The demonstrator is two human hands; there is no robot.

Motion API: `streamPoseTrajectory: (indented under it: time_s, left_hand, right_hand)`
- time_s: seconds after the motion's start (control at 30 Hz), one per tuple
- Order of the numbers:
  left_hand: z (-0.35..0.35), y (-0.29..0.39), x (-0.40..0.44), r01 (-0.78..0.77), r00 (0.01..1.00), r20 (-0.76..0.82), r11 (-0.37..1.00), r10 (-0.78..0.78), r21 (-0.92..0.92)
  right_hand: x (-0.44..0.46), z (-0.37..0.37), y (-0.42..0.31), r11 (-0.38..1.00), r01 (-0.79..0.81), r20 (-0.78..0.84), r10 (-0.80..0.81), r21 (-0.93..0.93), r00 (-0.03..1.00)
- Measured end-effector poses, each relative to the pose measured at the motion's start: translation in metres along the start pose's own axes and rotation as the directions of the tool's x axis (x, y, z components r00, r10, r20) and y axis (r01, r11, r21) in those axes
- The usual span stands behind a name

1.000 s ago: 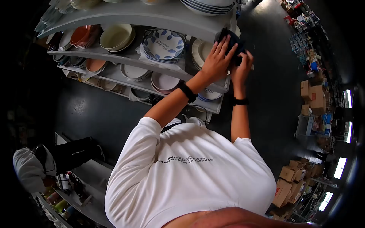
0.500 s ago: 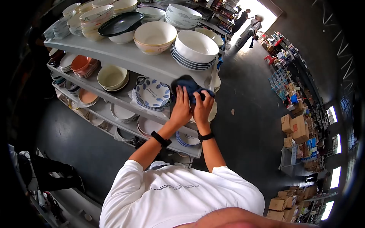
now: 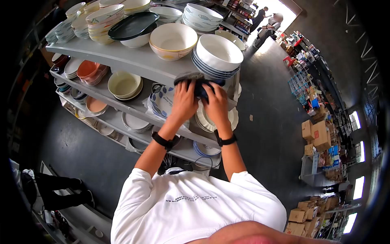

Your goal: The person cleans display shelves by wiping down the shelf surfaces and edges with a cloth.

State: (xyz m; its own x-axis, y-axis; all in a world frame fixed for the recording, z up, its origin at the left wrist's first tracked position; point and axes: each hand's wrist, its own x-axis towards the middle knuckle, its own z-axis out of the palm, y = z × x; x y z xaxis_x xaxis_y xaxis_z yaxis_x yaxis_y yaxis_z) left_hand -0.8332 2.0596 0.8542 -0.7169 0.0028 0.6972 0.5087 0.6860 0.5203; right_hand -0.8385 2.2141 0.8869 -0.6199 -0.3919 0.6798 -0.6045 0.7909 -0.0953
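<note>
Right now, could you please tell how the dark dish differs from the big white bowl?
The dark dish is shallow and oblong; the big white bowl is deep and round. The dish rests on a pale bowl, the white bowl on a blue-rimmed stack. Both are on the upper shelf.

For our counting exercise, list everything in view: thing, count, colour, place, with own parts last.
Dark item: one, black and navy, centre; kind unclear
Shelving rack: one, grey, upper left
Large bowl: one, white, on stacked plates
Oval dish: one, dark green, upper left
Leaf-patterned plate: at least one, white and blue, centre
Other crockery: many, mixed, on rack
Cardboard boxes: many, brown, right
Other goods: many, mixed, right
Windows: four, white, right edge
Other people: at least three, mixed clothing, edges
T-shirt: one, white, bottom
Wristbands: two, black, wrists
Left hand: one, bare, on dark item
Right hand: one, bare, likewise
</note>
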Motion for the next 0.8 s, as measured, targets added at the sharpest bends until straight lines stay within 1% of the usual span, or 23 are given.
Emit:
streamPoseTrajectory:
  time_s: [0.03, 0.1, 0.13, 0.23, 0.27, 0.3, 0.33, 0.37, 0.4, 0.43, 0.47, 0.5, 0.53, 0.57, 0.6, 0.63, 0.7, 0.8]
  left_hand:
    - [-0.003, -0.007, 0.007, -0.009, 0.999, 0.049, 0.999, 0.007, 0.052]
    - [-0.007, -0.007, 0.007, -0.024, 0.998, 0.055, 0.997, 0.02, 0.072]
    - [-0.008, -0.007, 0.007, -0.038, 0.997, 0.067, 0.995, 0.032, 0.092]
    - [-0.004, 0.002, 0.0, -0.018, 0.995, 0.096, 0.998, 0.013, 0.052]
    - [-0.006, 0.005, 0.001, -0.057, 0.991, 0.122, 0.998, 0.059, -0.02]
    - [-0.02, 0.016, 0.006, -0.055, 0.99, 0.131, 0.998, 0.057, -0.023]
    - [-0.042, 0.033, 0.014, -0.052, 0.942, 0.307, 0.961, 0.137, -0.27]
    - [-0.067, 0.05, 0.026, -0.003, 0.862, 0.439, 0.869, 0.253, -0.495]
    - [-0.098, 0.07, 0.036, 0.012, 0.826, 0.452, 0.791, 0.337, -0.612]
    - [-0.129, 0.088, 0.045, 0.029, 0.789, 0.447, 0.7, 0.423, -0.714]
    - [-0.15, 0.096, 0.05, -0.016, 0.782, 0.309, 0.513, 0.542, -0.858]
    - [-0.169, 0.103, 0.051, -0.048, 0.765, 0.154, 0.294, 0.626, -0.955]
    - [-0.188, 0.115, 0.048, 0.071, 0.804, 0.117, 0.101, 0.583, -0.992]
    - [-0.204, 0.127, 0.046, 0.171, 0.835, 0.102, -0.078, 0.541, -0.982]
    - [-0.22, 0.139, 0.044, 0.246, 0.862, 0.087, -0.262, 0.499, -0.933]
    - [-0.23, 0.146, 0.046, 0.307, 0.858, 0.096, -0.354, 0.505, -0.883]
    - [-0.234, 0.152, 0.049, 0.383, 0.826, 0.149, -0.348, 0.544, -0.856]
    - [-0.227, 0.159, 0.049, 0.422, 0.776, 0.215, -0.235, 0.593, -0.876]
  right_hand:
    - [0.008, 0.009, -0.005, 1.0, -0.029, -0.005, 0.029, 0.006, 1.0]
    - [0.019, 0.018, -0.004, 0.997, -0.076, 0.056, 0.076, -0.003, 0.995]
    - [0.019, 0.018, -0.001, 0.997, -0.08, 0.054, 0.08, -0.002, 0.995]
    - [0.007, 0.005, 0.013, 0.999, 0.014, 0.032, -0.015, 0.036, 0.999]
    - [0.0, -0.002, 0.022, 1.0, 0.009, 0.042, -0.01, 0.024, 0.999]
    - [-0.007, -0.011, 0.032, 1.0, 0.005, 0.052, -0.005, 0.011, 0.999]
    - [-0.014, -0.022, 0.041, 1.0, -0.001, 0.057, 0.001, 0.011, 0.998]
    - [-0.021, -0.035, 0.05, 1.0, 0.022, 0.083, -0.02, -0.019, 0.996]
    - [-0.026, -0.046, 0.057, 0.998, 0.051, 0.105, -0.045, -0.049, 0.993]
    - [-0.033, -0.048, 0.065, 0.997, 0.075, 0.086, -0.072, -0.029, 0.994]
    - [-0.033, -0.053, 0.065, 0.995, 0.08, 0.1, -0.075, -0.053, 0.992]
    - [-0.034, -0.057, 0.061, 0.994, 0.077, 0.117, -0.068, -0.076, 0.991]
    - [-0.033, -0.056, 0.056, 0.995, 0.071, 0.116, -0.062, -0.074, 0.991]
    - [-0.03, -0.052, 0.052, 0.996, 0.028, 0.154, -0.014, -0.089, 0.988]
    - [-0.025, -0.048, 0.047, 0.994, -0.01, 0.194, 0.031, -0.105, 0.981]
    - [-0.017, -0.043, 0.041, 0.995, -0.008, 0.199, 0.028, -0.103, 0.98]
    - [0.004, -0.024, 0.024, 1.0, -0.01, 0.219, 0.006, 0.017, 0.976]
    - [0.026, 0.02, -0.008, 0.995, 0.102, 0.147, -0.1, -0.007, 0.984]
